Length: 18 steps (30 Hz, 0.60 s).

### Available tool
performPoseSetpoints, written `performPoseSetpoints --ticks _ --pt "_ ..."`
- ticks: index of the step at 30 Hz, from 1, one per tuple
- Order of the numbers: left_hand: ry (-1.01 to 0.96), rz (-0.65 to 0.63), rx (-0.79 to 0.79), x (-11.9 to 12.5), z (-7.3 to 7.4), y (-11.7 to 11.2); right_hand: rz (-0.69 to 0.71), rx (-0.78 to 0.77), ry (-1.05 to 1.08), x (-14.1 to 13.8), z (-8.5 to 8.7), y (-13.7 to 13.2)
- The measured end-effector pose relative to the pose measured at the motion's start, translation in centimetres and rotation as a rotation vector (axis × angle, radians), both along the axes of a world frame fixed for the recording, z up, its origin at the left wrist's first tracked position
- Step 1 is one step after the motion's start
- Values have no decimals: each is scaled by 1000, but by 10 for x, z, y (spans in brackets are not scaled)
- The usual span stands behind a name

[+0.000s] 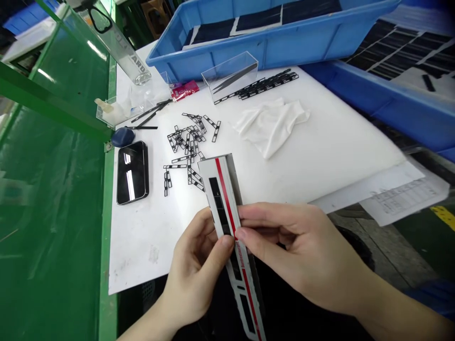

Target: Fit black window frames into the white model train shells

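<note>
My left hand (195, 270) and my right hand (302, 251) both grip a long silver metal strip (222, 189) with a red stripe and black rectangular windows. Its lower end reaches past the front edge of the white work sheet (152, 237). Just beyond the strip's upper end lies a loose heap of small black-and-white ladder-shaped frames (186, 147). More of these frames lie in a neat row (266, 85) farther back. A black phone (132, 173) rests face up to the left of the heap.
A white cloth (272, 125) lies right of the heap. Tweezers sit in a clear acrylic box (231, 76). Blue crates (270, 40) (391, 104) hold dark sheets along the back and right. Printed papers (405, 196) overhang the right edge. Green bench surface (53, 189) extends left.
</note>
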<state>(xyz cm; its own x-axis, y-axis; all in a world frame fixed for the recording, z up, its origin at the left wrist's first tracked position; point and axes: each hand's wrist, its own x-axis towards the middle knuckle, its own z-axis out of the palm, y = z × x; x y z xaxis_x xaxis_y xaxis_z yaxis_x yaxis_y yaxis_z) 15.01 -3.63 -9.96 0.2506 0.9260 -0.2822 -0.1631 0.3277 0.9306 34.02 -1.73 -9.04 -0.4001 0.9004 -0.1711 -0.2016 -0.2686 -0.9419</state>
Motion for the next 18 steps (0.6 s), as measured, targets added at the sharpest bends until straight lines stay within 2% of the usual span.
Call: performPoseSetpoints --ticks 3,7,12,18 --pt "-5 -37 0 -3 -1 -3 -1 58 -92 4 3 0" --pt "-33 8 -15 -4 -5 -6 -8 120 -217 6 6 -5" --pt "-154 -11 -134 -1 -12 -17 42 103 -273 12 8 -17" --pt "-203 -83 -304 18 -24 -42 43 58 -389 29 4 -46"
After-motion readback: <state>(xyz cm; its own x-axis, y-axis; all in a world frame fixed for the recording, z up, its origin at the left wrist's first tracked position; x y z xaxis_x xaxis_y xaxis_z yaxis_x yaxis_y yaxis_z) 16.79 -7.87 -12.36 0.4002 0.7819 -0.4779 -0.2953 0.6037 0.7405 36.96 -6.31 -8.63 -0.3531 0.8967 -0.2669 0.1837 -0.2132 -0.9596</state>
